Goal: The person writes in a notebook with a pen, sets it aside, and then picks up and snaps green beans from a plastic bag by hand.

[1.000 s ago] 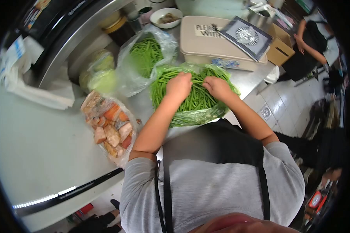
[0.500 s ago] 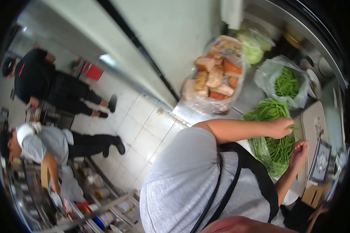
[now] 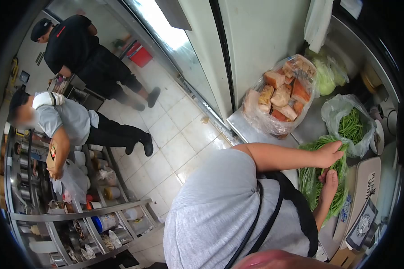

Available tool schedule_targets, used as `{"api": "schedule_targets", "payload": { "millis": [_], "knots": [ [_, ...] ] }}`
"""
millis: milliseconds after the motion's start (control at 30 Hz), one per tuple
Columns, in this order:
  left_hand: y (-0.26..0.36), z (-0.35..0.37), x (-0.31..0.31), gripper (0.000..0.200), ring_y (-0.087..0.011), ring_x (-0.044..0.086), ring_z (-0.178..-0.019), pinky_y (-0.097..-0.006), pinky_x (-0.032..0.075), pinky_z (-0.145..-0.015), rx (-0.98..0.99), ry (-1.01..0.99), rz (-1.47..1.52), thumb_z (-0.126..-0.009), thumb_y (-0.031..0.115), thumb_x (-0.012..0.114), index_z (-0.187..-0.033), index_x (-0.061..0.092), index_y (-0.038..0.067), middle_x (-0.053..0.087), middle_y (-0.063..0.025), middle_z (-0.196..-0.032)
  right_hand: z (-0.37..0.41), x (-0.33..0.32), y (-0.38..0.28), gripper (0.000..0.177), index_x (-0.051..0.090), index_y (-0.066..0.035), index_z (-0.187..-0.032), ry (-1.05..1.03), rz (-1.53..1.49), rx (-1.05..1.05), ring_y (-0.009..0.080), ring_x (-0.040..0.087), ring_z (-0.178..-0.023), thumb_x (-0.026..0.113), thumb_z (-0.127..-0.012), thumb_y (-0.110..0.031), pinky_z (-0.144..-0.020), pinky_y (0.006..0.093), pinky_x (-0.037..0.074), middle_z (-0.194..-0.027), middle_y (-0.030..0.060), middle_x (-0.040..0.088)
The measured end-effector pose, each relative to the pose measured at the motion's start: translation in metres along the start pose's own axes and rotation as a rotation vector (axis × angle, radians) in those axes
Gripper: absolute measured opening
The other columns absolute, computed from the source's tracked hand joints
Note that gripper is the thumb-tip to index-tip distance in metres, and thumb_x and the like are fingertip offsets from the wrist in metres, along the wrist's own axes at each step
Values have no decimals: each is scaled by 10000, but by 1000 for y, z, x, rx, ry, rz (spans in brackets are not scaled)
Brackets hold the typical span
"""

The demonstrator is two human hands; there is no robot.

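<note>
A plastic bag (image 3: 306,179) full of long green beans (image 3: 341,169) lies on the counter in front of me. Over the beans, my left hand (image 3: 328,155) is closed, with a bean pinched in its fingers and mostly hidden by them. Just below, my right hand (image 3: 329,183) has its fingers curled up close to the left one; what they hold, if anything, is hidden. Beside the hands stands a second open clear bag (image 3: 333,107) with cut green beans (image 3: 350,124).
A bag of orange and tan chunks (image 3: 283,95) and a bag of pale green vegetables (image 3: 325,74) stand farther along the counter. Near my right hand lie a beige board (image 3: 368,172) and a dark printed card (image 3: 362,224). Behind me, two co-workers (image 3: 74,119) stand near a metal shelf (image 3: 83,215).
My hands have come closer together, the right moving toward the left over the beans. The view has turned, showing more of the room. One co-worker's arm and the box in it have shifted.
</note>
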State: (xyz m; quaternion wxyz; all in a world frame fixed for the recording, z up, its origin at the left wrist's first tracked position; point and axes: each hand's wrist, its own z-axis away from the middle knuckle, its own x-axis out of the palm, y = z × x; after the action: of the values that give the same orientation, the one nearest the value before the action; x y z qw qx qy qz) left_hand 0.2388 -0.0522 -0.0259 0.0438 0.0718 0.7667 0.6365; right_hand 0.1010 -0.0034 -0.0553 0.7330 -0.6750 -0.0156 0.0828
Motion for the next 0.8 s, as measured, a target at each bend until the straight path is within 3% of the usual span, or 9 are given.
{"api": "schedule_targets", "payload": {
  "millis": [200, 333, 400, 433, 533, 600, 700, 733, 800],
  "knots": [
    [1, -7, 11, 176, -168, 403, -620, -317, 370, -589, 63, 37, 72, -814, 149, 468, -807, 382, -4, 438, -102, -690, 5, -11, 11, 201, 466, -42, -768, 68, 15, -39, 91, 446, -587, 417, -868, -209, -574, 208, 378, -660, 16, 473],
    [4, -9, 16, 155, -142, 411, -587, -300, 372, -536, 36, 58, 251, -824, 156, 450, -814, 396, 11, 446, -66, -697, 11, -11, 4, 208, 454, -36, -740, 142, 216, -205, 104, 435, -578, 418, -860, -201, -558, 217, 361, -658, 28, 470],
    [9, -8, 9, 131, -120, 410, -561, -284, 365, -491, -191, -41, 432, -827, 154, 438, -827, 403, 28, 447, -51, -697, 14, -16, -1, 215, 448, -27, -724, 96, 367, -299, 112, 427, -571, 417, -855, -195, -548, 224, 351, -657, 36, 468],
    [14, -7, 6, 120, -109, 409, -547, -275, 362, -468, -305, -89, 521, -829, 154, 432, -834, 407, 37, 448, -44, -697, 15, -15, -5, 219, 446, -24, -714, 129, 226, -351, 117, 422, -567, 418, -853, -191, -546, 225, 347, -646, 36, 464],
    [7, -5, 7, 102, -93, 390, -494, -257, 338, -410, -386, -172, 480, -829, 154, 420, -863, 407, 59, 443, -38, -688, 11, -7, -26, 232, 448, -8, -694, 153, -130, -498, 131, 415, -562, 423, -845, -183, -542, 232, 341, -624, 42, 458],
    [-14, -10, 9, 110, -106, 385, -478, -261, 337, -410, -425, -79, 506, -823, 159, 425, -874, 404, 63, 444, -38, -676, 9, -7, -44, 242, 458, 9, -698, 85, -270, -593, 140, 420, -571, 430, -839, -186, -544, 238, 347, -622, 54, 462],
    [-38, -20, 4, 133, -130, 411, -480, -266, 340, -414, -427, 37, 535, -811, 174, 438, -881, 405, 67, 458, -51, -663, -13, -37, -11, 192, 470, 16, -720, 54, 525, -379, 164, 446, -609, 474, -807, -155, -552, 268, 367, -664, 83, 475],
    [-40, -26, 4, 141, -140, 426, -485, -268, 341, -416, -426, 61, 545, -807, 181, 444, -883, 406, 68, 465, -57, -660, -12, -25, -13, 132, 506, 17, -778, 51, 713, -205, 209, 503, -665, 519, -756, -112, -600, 301, 411, -757, 116, 510],
    [-10, -17, -12, 182, -182, 480, -550, -297, 363, -451, -439, 55, 532, -800, 210, 456, -899, 411, 63, 483, -78, -654, -5, -11, 3, 394, 513, -42, -1049, -37, 1088, -340, 318, 472, -968, 589, -669, -115, -858, 374, 362, -1026, 173, 504]
  ]
}}
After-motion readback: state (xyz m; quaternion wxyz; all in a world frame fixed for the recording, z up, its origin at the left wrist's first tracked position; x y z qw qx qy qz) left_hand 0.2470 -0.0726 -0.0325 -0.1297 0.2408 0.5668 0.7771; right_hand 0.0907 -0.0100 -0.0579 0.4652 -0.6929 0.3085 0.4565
